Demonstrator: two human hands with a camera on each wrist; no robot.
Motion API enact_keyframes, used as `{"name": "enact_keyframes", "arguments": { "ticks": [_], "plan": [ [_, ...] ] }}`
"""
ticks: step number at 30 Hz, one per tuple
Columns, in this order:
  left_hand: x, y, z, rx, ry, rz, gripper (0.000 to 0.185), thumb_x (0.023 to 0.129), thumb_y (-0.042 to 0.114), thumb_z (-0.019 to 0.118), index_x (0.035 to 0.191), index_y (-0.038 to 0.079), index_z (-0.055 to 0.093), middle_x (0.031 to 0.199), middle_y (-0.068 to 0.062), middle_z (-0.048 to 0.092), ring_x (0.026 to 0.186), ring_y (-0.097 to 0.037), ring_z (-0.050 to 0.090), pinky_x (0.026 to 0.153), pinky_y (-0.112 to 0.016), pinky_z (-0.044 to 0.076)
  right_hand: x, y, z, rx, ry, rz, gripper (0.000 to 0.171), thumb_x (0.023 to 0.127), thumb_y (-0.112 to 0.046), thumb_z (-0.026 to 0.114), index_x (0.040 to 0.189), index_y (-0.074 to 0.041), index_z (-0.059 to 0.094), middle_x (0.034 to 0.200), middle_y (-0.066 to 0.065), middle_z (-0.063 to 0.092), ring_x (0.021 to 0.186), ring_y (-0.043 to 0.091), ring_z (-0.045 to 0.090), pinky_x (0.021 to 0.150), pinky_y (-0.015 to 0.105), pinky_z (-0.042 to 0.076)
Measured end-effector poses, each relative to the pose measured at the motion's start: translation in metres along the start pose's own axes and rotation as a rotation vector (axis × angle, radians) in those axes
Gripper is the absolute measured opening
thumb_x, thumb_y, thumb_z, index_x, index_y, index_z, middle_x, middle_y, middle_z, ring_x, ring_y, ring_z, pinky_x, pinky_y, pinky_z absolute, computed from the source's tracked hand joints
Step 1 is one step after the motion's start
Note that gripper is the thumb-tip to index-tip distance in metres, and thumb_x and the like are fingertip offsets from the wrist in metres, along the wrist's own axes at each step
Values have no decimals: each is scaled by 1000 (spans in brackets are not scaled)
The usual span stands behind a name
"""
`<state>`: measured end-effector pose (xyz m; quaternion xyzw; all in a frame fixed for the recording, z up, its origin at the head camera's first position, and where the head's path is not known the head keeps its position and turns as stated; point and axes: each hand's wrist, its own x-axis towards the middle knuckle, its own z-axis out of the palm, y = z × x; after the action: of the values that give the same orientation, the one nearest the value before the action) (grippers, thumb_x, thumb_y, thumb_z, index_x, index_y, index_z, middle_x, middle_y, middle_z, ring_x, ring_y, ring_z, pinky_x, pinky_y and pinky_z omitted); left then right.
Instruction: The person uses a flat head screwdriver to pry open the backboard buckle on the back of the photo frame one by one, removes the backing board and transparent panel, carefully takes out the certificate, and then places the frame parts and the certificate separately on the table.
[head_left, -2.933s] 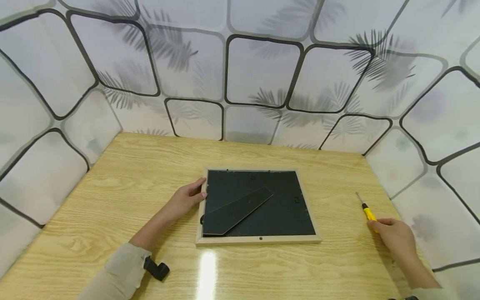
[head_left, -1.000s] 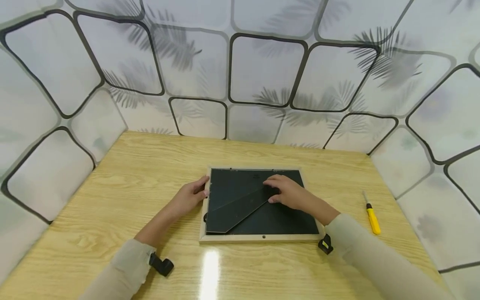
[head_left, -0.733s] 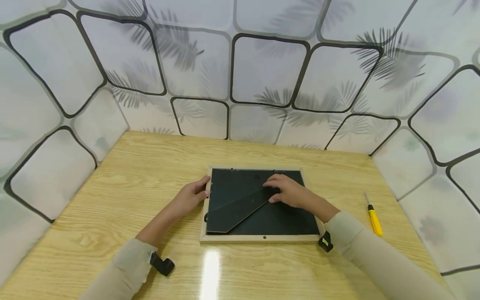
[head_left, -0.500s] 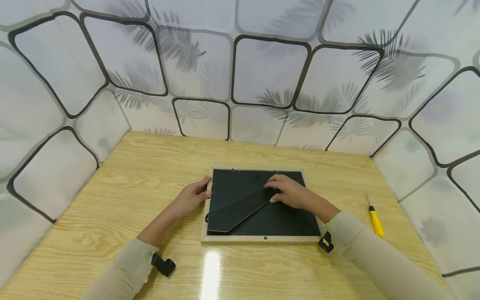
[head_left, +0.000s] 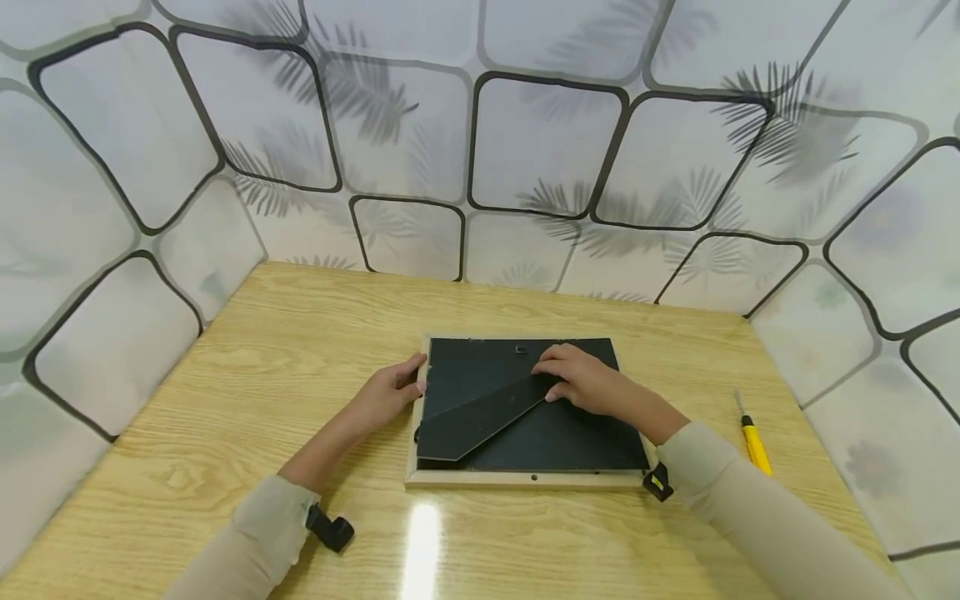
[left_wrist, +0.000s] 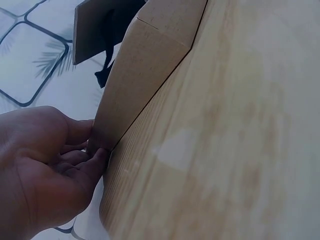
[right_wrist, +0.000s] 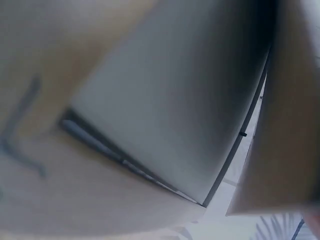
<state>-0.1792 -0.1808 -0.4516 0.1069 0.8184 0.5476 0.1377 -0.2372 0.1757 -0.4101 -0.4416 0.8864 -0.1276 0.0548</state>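
Lying face down at the centre of the head view on the table [head_left: 225, 400]: a picture frame [head_left: 525, 479], black backing up. Left hand [head_left: 386, 398] resting against the frame's left edge, fingers loosely bent, touching the wood. Right hand [head_left: 581, 379] pressing curled fingertips onto the upper end of the stand [head_left: 480, 414]. Sitting at right, well apart: a screwdriver [head_left: 753, 442].

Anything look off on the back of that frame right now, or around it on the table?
Nothing damaged or spilled. The black stand lies diagonally across the picture frame backing; that looks like its folded position. The screwdriver lies apart.
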Motion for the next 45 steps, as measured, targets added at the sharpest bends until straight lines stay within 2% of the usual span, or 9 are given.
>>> {"name": "enact_keyframes", "arguments": {
  "ticks": [9,16,25,31,36,41,43,45],
  "plan": [
    [2,4,3,14,33,-18,57,106,11,50,158,4,29,166,-16,22,152,-32,25,121,-47,30,-9,8,-4,-23,27,-29,39,93,-17,72,128,-1,66,126,14,61,116,31,58,97,46,51],
    [2,4,4,34,50,-41,56,106,12,50,158,5,31,165,-16,23,152,-32,25,121,-48,29,-23,18,-3,-20,-8,18,40,93,-16,71,129,-1,65,127,15,60,116,32,57,96,46,51],
    [3,2,4,46,59,-57,56,107,14,50,158,7,31,165,-14,24,153,-31,24,121,-47,28,-37,28,1,-36,6,27,40,92,-14,72,129,0,65,127,16,61,116,33,58,96,48,51],
    [3,1,3,33,60,-56,55,107,13,50,158,6,31,166,-15,24,153,-31,23,121,-47,27,-40,29,1,-7,14,54,43,91,-14,73,131,-2,63,129,16,60,119,34,57,98,50,50],
    [3,2,3,28,52,-45,55,107,14,50,158,6,31,166,-15,24,153,-31,23,121,-48,27,-56,30,-1,54,63,202,47,95,-15,70,139,-5,59,138,18,56,127,39,52,103,56,46],
    [3,3,4,32,50,-52,56,107,14,50,159,6,30,166,-14,24,153,-31,23,121,-47,27,-90,38,-4,65,188,458,50,98,-18,67,143,-1,54,141,28,48,128,49,47,101,64,43],
    [3,2,4,32,49,-57,56,107,14,49,159,6,30,166,-14,23,153,-31,23,121,-47,27,-104,42,-4,108,198,553,54,100,-22,64,146,1,49,144,32,43,126,52,47,97,65,45],
    [3,1,3,31,50,-60,56,107,14,49,159,6,29,166,-14,23,153,-30,23,122,-47,27,-117,45,-3,201,197,616,56,102,-24,62,148,2,45,144,34,42,122,51,51,90,60,51]
  ]
}}
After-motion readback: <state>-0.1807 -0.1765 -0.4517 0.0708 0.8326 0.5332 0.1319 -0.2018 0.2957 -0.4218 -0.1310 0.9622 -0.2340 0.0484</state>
